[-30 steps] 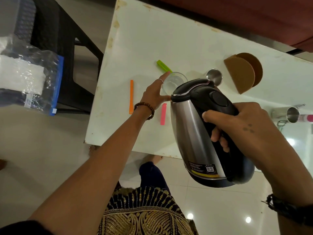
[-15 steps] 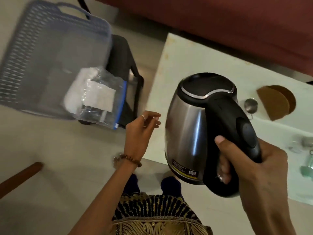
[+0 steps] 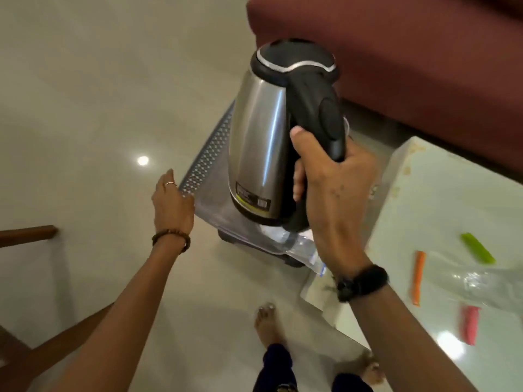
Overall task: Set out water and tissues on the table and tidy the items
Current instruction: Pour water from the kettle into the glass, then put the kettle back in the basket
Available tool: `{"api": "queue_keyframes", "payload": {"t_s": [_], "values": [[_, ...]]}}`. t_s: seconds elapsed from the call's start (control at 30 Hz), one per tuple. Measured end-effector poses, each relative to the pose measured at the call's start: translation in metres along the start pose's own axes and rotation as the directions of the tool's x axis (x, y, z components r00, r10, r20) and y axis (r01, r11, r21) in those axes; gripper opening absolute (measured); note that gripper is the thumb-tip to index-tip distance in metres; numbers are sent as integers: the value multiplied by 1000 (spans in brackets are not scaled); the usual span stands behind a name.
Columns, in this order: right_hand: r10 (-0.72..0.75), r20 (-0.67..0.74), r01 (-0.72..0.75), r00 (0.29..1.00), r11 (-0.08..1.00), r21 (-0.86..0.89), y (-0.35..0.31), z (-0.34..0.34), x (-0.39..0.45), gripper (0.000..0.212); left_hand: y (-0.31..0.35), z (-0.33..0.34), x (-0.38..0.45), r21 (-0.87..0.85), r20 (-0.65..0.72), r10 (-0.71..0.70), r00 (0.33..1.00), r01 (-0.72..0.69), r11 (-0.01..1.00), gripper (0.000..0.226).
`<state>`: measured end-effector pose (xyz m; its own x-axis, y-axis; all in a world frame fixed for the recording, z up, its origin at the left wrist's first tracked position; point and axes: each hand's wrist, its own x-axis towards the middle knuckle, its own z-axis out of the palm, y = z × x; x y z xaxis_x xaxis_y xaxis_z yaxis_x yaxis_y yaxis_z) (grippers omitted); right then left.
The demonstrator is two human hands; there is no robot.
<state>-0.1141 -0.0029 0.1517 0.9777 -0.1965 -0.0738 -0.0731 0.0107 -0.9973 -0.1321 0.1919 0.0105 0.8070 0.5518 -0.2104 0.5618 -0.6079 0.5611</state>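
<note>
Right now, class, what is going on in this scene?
A person stands beside a white table. The right hand grips the black handle of a steel kettle, holding it upright in the air above a grey basket by the table's end. The left hand is open and reaches toward the basket's rim. On the table lie green, orange and pink strips.

- Basket (image 3: 208, 162): mostly hidden behind kettle (image 3: 263, 142); contents not visible.
- Plastic bag (image 3: 300, 247) under kettle: blurred, contents indeterminate.
- Surface (image 3: 441, 199): cut off at right edge.
- Kettle label: too small to read.
- Pink strip (image 3: 469, 325): motion-blurred.
</note>
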Motion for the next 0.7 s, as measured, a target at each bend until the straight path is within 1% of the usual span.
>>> {"api": "queue_keyframes", "payload": {"t_s": [0.07, 0.13, 0.2, 0.27, 0.33, 0.37, 0.43, 0.5, 0.53, 0.57, 0.63, 0.7], "values": [[-24, -31, 23, 999, 1000, -11, 21, 36, 10, 25, -13, 1, 12, -46, 120, -62, 991, 68, 997, 40], [-26, -67, 23, 997, 999, -35, 43, 65, 15, 20, -16, 2, 15, -176, 189, -117, 975, 151, 973, 37], [-24, -126, 18, 992, 998, -52, 65, 90, 13, 16, -20, 3, 17, -270, 176, -132, 976, 177, 947, 37], [-28, -184, 23, 983, 999, -25, 84, 109, 1, 18, -22, 6, 18, -257, 147, -111, 983, 146, 955, 36], [-38, -176, 39, 984, 999, 3, 101, 124, -16, 18, -25, 8, 20, -207, 113, -92, 989, 114, 972, 32], [-39, -135, 44, 990, 998, 34, 108, 129, -25, 15, -26, 9, 22, -181, 103, -89, 991, 107, 978, 31], [-3, -18, 5, 1000, 995, 102, 121, 131, -43, 22, -30, 11, 25, -141, 101, -93, 991, 107, 984, 31], [49, 102, -61, 994, 992, 113, 129, 126, -54, 29, -33, 10, 26, -129, 123, -96, 988, 111, 985, 34], [64, 160, -80, 985, 992, 96, 132, 122, -56, 28, -34, 10, 25, -140, 136, -88, 987, 107, 984, 35], [74, 216, -91, 974, 993, 71, 134, 117, -57, 28, -34, 10, 22, -177, 144, -81, 986, 106, 979, 35], [85, 342, -91, 936, 996, 2, 134, 106, -52, 35, -35, 11, 8, -318, 116, -94, 989, 126, 940, 34], [104, 476, -77, 873, 994, -77, 132, 87, -47, 38, -31, 16, -17, -433, -13, -170, 985, 148, 889, 28]]}}
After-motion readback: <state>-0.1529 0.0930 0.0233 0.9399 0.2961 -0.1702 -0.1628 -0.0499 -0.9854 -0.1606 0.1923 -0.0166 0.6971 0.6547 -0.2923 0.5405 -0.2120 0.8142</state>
